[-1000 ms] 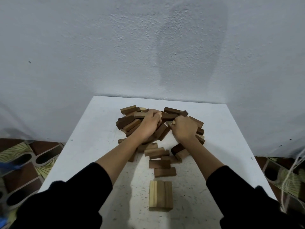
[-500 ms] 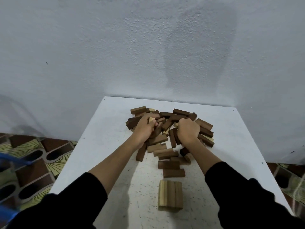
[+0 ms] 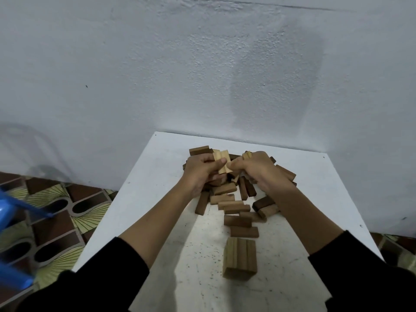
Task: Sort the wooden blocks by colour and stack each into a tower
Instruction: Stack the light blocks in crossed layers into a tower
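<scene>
A loose pile of dark and mid-brown wooden blocks (image 3: 234, 200) lies across the far half of the white table (image 3: 157, 199). My left hand (image 3: 200, 170) grips two light-coloured blocks (image 3: 221, 162) lifted above the pile. Just beside it, my right hand (image 3: 256, 171) grips another light block (image 3: 247, 155), of which only the tip shows over the fingers. Near the front of the table stands a short light-wood stack (image 3: 240, 257), three blocks side by side on top.
The table stands against a pale textured wall (image 3: 202, 75). Patterned floor tiles (image 3: 56, 210) show on the left, with a blue plastic object (image 3: 9, 212) at the left edge. The table's front left and right parts are bare.
Both hands have risen out of the pile, each bringing up light-coloured blocks. The camera has shifted left and nearer.
</scene>
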The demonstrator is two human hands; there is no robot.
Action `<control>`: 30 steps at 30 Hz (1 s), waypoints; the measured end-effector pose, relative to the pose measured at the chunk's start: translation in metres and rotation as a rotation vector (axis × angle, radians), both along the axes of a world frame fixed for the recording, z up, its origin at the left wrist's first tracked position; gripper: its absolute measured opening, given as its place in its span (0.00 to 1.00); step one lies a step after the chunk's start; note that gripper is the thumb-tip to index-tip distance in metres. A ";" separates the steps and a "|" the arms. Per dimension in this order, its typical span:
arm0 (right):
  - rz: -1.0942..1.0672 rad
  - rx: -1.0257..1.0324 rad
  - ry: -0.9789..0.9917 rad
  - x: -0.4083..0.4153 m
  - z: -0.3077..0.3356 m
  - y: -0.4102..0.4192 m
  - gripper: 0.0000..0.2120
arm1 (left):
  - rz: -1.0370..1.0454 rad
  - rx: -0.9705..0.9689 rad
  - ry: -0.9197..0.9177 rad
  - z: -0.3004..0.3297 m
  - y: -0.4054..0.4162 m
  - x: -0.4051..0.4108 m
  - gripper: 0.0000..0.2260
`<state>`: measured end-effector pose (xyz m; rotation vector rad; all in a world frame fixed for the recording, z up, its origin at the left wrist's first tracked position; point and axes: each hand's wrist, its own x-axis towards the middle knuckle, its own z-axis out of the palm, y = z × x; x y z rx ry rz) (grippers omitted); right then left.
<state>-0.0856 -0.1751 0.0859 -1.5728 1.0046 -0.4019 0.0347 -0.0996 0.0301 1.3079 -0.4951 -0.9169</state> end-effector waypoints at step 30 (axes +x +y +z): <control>0.212 -0.453 0.297 0.058 -0.132 0.151 0.13 | 0.230 0.500 -0.735 -0.090 0.169 0.026 0.14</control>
